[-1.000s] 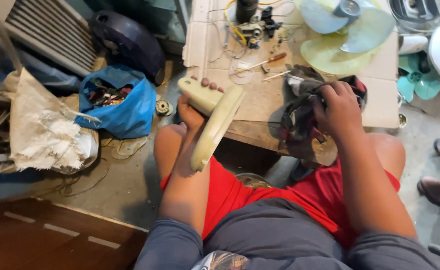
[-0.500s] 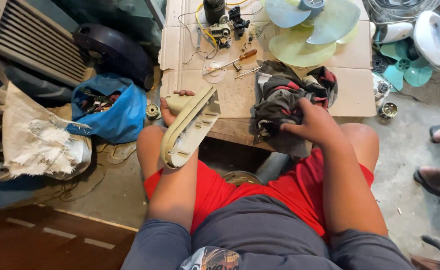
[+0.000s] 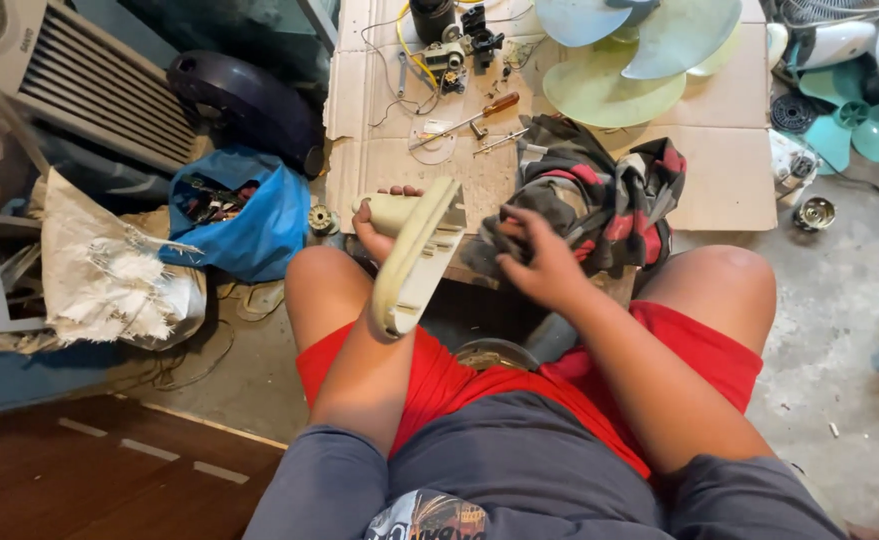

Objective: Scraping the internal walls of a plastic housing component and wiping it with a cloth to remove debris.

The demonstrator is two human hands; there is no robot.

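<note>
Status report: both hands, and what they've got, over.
Left hand grips cream plastic housing, tilted. Right hand on striped rag. Screwdriver lies beyond on cardboard.

the right hand (image 3: 539, 262) has left the top of the checked rag (image 3: 599, 195), now at its near edge.

A blue plastic bag (image 3: 259, 225) sits open on the floor just left of the surface, stuffed with dark odds and ends. Further left lies a crumpled white sack (image 3: 109, 265), frayed and dirty. Flattened brown cardboard (image 3: 719, 175) covers the surface top. No labels, signs or screens show clearly.
</note>
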